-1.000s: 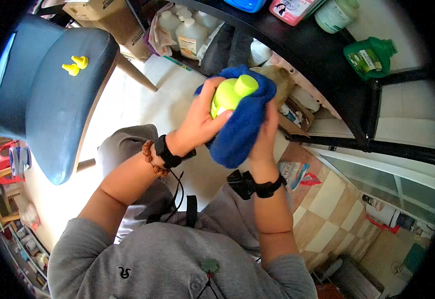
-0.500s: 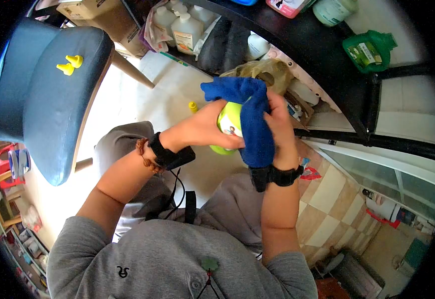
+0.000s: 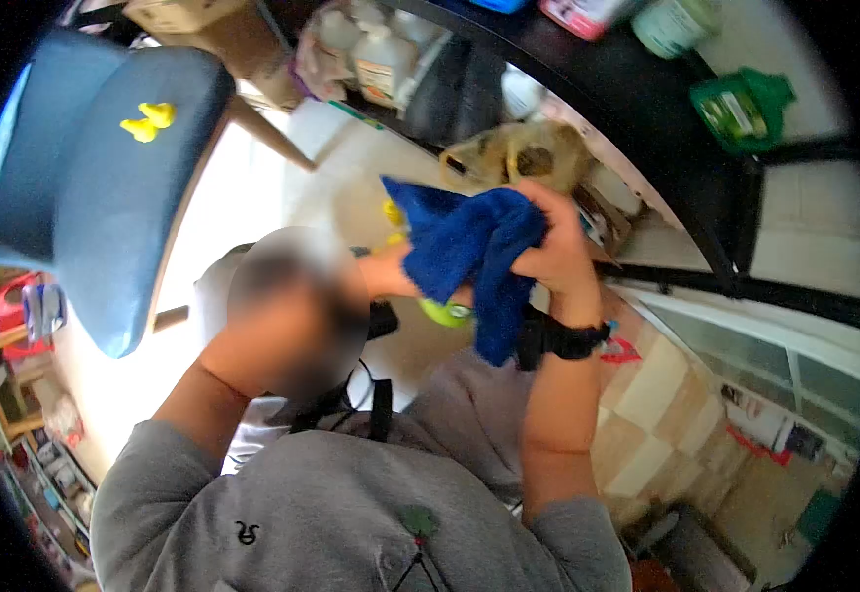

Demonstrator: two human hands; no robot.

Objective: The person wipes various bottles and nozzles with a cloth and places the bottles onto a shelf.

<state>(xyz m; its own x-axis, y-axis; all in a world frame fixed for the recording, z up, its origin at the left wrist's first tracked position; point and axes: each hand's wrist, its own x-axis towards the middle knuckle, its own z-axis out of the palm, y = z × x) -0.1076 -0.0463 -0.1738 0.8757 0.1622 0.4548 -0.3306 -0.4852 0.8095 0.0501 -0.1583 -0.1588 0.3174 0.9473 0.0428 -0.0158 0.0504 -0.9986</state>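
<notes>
Head view: R hand (image 3: 556,242) grips a dark-blue soft fabric cloth (image 3: 469,232), thumb & fingers bunching its R edge; rest drapes down & to the L over a lime-green rounded plastic bottle (image 3: 443,314). L hand (image 3: 388,272) comes in from the L, goes under cloth & is wrapped round the bottle; most of that grip's hidden, so can't tell exact finger pos. Bottle's in midair btwn the 2 hands, in front of torso, only a small part showing below cloth. L wrist lost in a round blur; black strap (image 3: 576,339) on R wrist.

Just L of cloth: small yellow items (image 3: 393,211), partly hidden, too blurred to ID. Crumpled tan translucent plastic bag (image 3: 568,153) just beyond cloth, below a long black shelf (image 3: 588,79). On shelf: pale-green plastic bottle (image 3: 675,28) & dk-green plastic bottle w/ label (image 3: 736,111). Far L: blue padded chair (image 3: 95,217) w/ 2 small yellow nozzle-shaped plastic caps (image 3: 157,114) on seat, touching.
</notes>
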